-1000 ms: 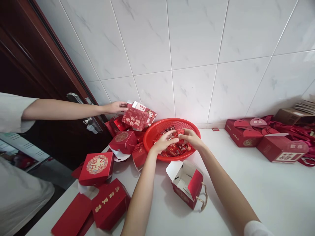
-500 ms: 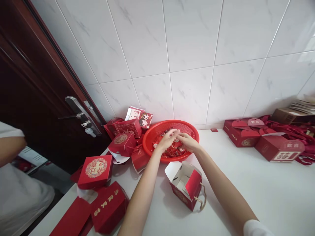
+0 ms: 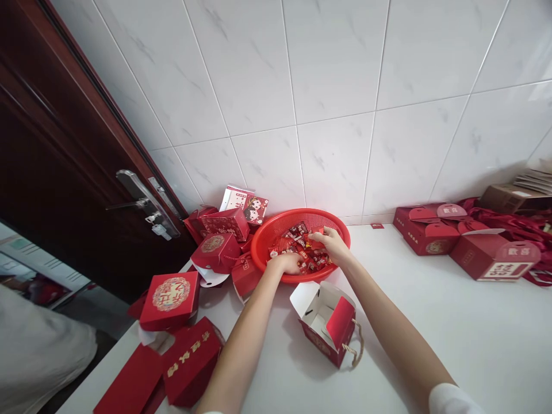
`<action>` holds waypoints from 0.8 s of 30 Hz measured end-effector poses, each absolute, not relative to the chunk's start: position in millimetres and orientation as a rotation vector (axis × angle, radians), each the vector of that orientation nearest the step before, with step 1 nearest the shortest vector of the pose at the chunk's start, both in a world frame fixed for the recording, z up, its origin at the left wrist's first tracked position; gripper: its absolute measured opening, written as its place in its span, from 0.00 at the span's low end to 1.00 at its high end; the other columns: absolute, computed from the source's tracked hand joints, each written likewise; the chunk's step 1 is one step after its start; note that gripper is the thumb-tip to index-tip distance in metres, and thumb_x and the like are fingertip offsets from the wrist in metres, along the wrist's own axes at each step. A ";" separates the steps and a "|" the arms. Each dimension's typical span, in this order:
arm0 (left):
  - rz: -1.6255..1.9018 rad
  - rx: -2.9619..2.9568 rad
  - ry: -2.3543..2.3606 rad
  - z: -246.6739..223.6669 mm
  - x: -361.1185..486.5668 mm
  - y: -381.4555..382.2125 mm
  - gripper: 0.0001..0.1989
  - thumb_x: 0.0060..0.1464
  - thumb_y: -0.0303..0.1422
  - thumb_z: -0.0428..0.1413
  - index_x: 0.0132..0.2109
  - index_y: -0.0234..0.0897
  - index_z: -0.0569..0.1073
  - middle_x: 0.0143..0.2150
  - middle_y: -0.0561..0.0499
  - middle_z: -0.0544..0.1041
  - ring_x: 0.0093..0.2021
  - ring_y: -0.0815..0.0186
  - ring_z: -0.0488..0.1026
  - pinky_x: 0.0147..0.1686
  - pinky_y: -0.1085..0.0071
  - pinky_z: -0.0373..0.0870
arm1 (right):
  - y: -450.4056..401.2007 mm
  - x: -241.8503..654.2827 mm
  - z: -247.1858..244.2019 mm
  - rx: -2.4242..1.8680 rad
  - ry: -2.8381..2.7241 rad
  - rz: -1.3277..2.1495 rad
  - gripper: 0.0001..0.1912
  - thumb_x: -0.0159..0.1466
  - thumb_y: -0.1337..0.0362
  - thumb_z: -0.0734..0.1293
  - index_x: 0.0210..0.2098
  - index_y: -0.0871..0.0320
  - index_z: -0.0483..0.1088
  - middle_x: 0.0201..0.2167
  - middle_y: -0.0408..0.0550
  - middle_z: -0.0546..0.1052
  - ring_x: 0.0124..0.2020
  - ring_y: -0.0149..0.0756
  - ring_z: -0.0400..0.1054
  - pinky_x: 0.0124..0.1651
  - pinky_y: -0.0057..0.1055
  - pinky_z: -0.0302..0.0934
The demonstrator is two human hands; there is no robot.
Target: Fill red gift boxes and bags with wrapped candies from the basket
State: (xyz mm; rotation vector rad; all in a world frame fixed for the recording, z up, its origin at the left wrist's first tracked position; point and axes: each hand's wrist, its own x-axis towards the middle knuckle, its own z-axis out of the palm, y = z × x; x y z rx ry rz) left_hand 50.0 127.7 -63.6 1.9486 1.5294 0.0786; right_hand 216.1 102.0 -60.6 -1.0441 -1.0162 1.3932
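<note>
A red plastic basket (image 3: 344,229) with perforated sides holds many small wrapped sweets (image 3: 297,233). Over its right side, my right hand (image 3: 331,242) is closed with a small red packet (image 3: 316,238) between thumb and fingers. My left hand (image 3: 288,263) dips in at the front left of the basket against the sweets, and its fingertips are hidden. Just in front of the basket stands a red gift box (image 3: 321,344), its flaps up, its white inside bare and a rope handle (image 3: 356,345) hanging at its right.
Several red boxes (image 3: 170,300) crowd the table's left side, some stacked. Toward the right wall lie closed red boxes (image 3: 426,230) and red ribbons or straps (image 3: 513,227). A dark door (image 3: 64,144) and another person's pale clothing (image 3: 38,345) are at the left.
My hands, together above the basket before, have parted and lowered. My left hand has gone down into the sweets, while a red packet shows in my right. The person at left has shifted.
</note>
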 end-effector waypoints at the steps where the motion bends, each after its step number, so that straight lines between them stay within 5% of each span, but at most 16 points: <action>1: 0.001 1.972 1.533 -64.8 50.4 126.6 0.08 0.33 0.24 0.63 0.24 0.39 0.74 0.25 0.52 0.77 0.35 0.57 0.76 0.41 0.65 0.71 | 101.9 215.8 -60.7 -1.042 -1.013 1.395 0.14 0.48 0.62 0.74 0.26 0.55 0.65 0.29 0.42 0.77 0.27 0.32 0.70 0.27 0.27 0.65; 10: 0.043 2.012 1.553 -64.4 47.7 120.5 0.12 0.36 0.27 0.64 0.19 0.38 0.66 0.22 0.52 0.73 0.30 0.58 0.74 0.33 0.68 0.68 | 100.5 214.1 -60.5 -1.006 -0.992 1.392 0.14 0.44 0.61 0.75 0.26 0.55 0.67 0.26 0.42 0.75 0.29 0.34 0.71 0.29 0.28 0.66; 14: 0.371 1.956 1.497 -63.8 46.0 117.7 0.07 0.47 0.34 0.61 0.28 0.37 0.72 0.26 0.53 0.75 0.32 0.61 0.75 0.32 0.71 0.68 | 100.4 217.4 -58.0 -0.989 -0.996 1.389 0.15 0.43 0.61 0.75 0.25 0.56 0.67 0.27 0.43 0.76 0.29 0.33 0.71 0.29 0.28 0.66; 17: 0.660 1.885 1.435 -61.1 46.9 112.5 0.15 0.56 0.43 0.55 0.42 0.36 0.74 0.38 0.49 0.79 0.40 0.61 0.76 0.36 0.71 0.71 | 99.6 223.1 -53.1 -0.979 -1.015 1.378 0.15 0.42 0.61 0.76 0.25 0.56 0.67 0.26 0.42 0.75 0.27 0.30 0.68 0.27 0.25 0.63; 24: 1.055 1.479 0.964 -47.0 48.1 80.1 0.26 0.45 0.51 0.66 0.42 0.34 0.75 0.39 0.47 0.80 0.39 0.61 0.77 0.42 0.66 0.73 | 85.3 232.2 -33.8 -0.913 -1.205 1.394 0.19 0.47 0.54 0.77 0.25 0.57 0.66 0.19 0.38 0.69 0.18 0.24 0.58 0.18 0.23 0.49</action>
